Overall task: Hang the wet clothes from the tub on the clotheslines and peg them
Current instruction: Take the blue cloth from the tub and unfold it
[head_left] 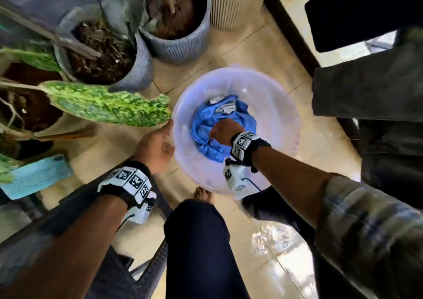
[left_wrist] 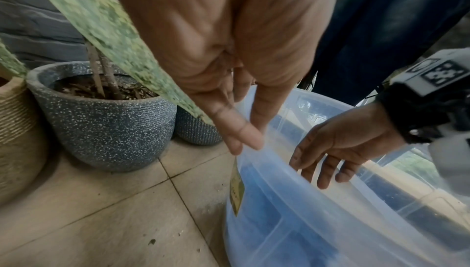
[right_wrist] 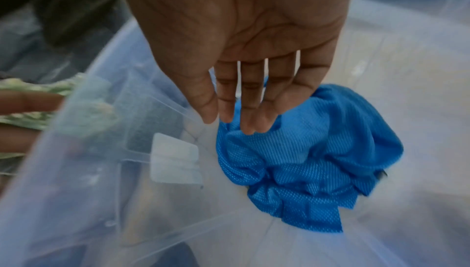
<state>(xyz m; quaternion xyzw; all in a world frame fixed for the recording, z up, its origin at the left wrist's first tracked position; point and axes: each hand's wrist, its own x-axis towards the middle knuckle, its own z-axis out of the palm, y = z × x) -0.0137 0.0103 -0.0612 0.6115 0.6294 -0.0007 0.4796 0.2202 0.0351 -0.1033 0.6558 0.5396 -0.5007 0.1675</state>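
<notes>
A translucent tub [head_left: 240,70] stands on the tiled floor. In its bottom lies a crumpled blue mesh garment [head_left: 203,120], with a bit of white-grey cloth [head_left: 225,108] at its far side. My right hand [head_left: 225,130] reaches into the tub. In the right wrist view its straight fingers [right_wrist: 250,122] touch the top of the blue garment [right_wrist: 318,160] without curling round it. My left hand [head_left: 155,147] is at the tub's left rim. In the left wrist view its extended fingers [left_wrist: 241,136] touch the rim of the tub [left_wrist: 305,221]. No clothesline or pegs show.
Speckled grey plant pots [head_left: 128,69] and a beige ribbed pot [head_left: 231,5] crowd the far left, and a long green leaf [head_left: 103,104] reaches the tub's rim. A teal perforated crate [head_left: 34,177] sits left. Dark cloth [head_left: 370,85] hangs right. My leg and bare foot [head_left: 202,195] are just before the tub.
</notes>
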